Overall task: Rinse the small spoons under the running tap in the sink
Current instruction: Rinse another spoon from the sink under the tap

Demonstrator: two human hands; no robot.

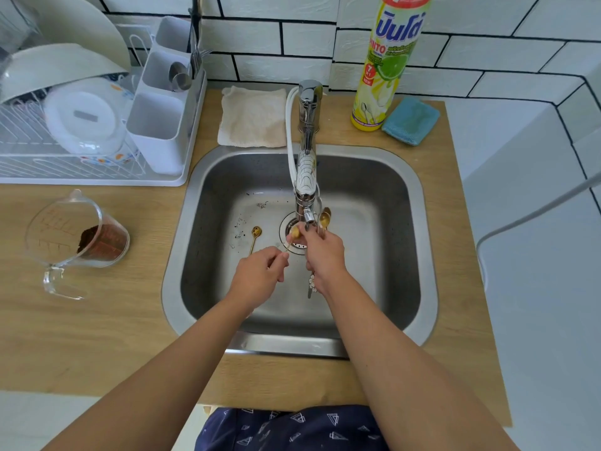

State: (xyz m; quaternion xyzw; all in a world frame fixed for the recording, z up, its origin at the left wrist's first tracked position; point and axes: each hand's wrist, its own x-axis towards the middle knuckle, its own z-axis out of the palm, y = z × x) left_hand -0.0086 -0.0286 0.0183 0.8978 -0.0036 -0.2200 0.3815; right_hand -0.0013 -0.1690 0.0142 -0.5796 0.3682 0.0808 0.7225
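In the head view, at the middle of the frame, the left hand point(260, 271) pinches the thin handle end of a small gold-coloured spoon point(294, 234), fingers closed on it, while the right hand point(325, 255) has its fingertips point(302, 230) closed around the bowl, just under the nozzle of the chrome tap point(307, 177). That spoon's long axis runs from lower left up to the right, bowl end toward the spout, so the right hand is the nearer one to the water. A second gold spoon point(255, 237) lies loose on the floor of the stainless steel sink point(403, 222), just left of the held one and closest to the left hand, its handle pointing down the frame toward the person. Another gold bowl point(324, 218) shows right of the nozzle; whether the right hand holds it I cannot tell. The stream itself is hard to make out, and the right palm hides part of a patterned handle point(311, 283) below it.
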